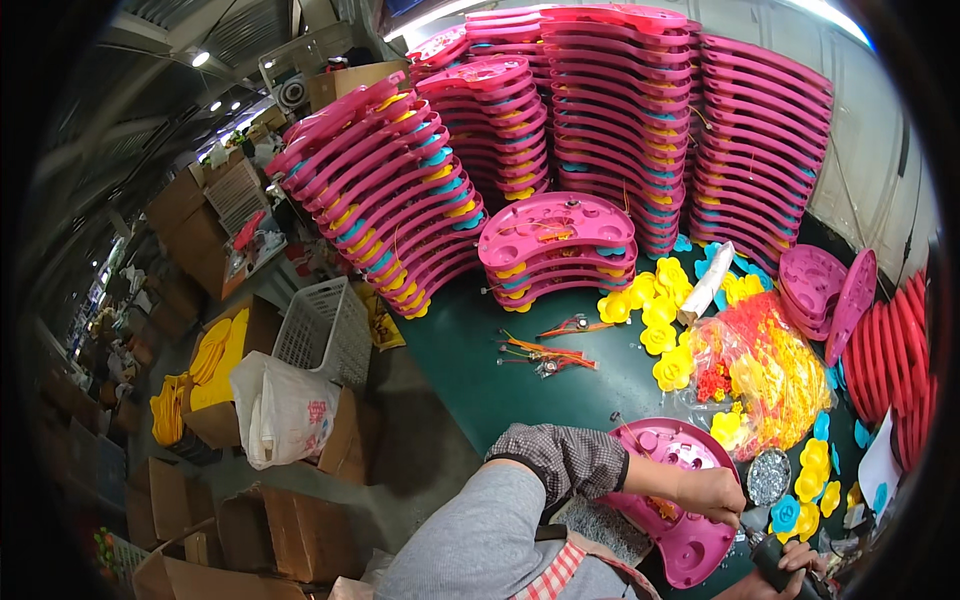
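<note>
A pink kidney-shaped plastic shell point(692, 563) lies on the green table close to my body, its hollow side up, with an orange part point(662, 507) inside it. My left hand point(712, 492) reaches across the shell, fingers pinched together at its right edge; what they hold is too small to make out. My right hand point(796, 566), partly cut off low in the view, is wrapped round a dark powered screwdriver point(768, 556). The screwdriver's tip points up at my left fingertips. Just beyond them stands a round dish of small metal screws point(769, 477).
Tall stacks of pink shells point(620, 110) line the back, with a lower stack point(556, 225) before them. Wired parts point(545, 356) lie mid-table. Yellow flower pieces point(660, 310) and a clear bag of red and yellow pieces point(775, 370) crowd the right. A white crate point(325, 330) stands left.
</note>
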A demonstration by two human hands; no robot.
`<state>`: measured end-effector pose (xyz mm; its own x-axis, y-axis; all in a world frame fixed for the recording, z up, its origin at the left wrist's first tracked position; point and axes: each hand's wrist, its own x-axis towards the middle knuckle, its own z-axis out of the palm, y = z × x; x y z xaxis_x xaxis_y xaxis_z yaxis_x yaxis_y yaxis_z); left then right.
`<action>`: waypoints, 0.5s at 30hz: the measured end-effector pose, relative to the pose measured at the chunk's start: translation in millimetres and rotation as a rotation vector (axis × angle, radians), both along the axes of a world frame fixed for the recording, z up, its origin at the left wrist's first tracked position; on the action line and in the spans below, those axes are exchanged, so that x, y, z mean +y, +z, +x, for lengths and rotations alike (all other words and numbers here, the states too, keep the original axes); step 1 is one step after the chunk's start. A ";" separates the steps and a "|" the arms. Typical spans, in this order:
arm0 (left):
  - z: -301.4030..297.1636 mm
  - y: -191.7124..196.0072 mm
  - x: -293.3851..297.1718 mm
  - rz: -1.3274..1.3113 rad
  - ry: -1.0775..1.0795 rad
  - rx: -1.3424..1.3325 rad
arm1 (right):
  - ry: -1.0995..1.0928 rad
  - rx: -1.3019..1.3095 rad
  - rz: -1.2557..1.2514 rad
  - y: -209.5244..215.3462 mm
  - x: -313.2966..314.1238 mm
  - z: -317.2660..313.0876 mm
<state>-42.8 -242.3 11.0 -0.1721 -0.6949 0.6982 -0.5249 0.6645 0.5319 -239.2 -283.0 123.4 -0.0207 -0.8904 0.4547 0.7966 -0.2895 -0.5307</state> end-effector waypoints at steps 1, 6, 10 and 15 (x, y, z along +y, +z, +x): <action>-0.5 0.0 1.6 -0.009 0.016 -0.004 | 0.027 -0.010 -0.008 -3.2 -1.5 -2.4; -6.0 2.4 5.5 0.029 -0.019 0.026 | 0.020 0.011 -0.057 -1.9 1.6 -5.3; -9.8 13.9 7.3 0.326 -0.175 0.191 | 0.010 -0.010 -0.073 4.3 2.9 -7.3; -9.2 5.2 8.3 -0.098 0.051 -0.013 | 0.173 -0.002 -0.168 -41.0 -27.7 -28.1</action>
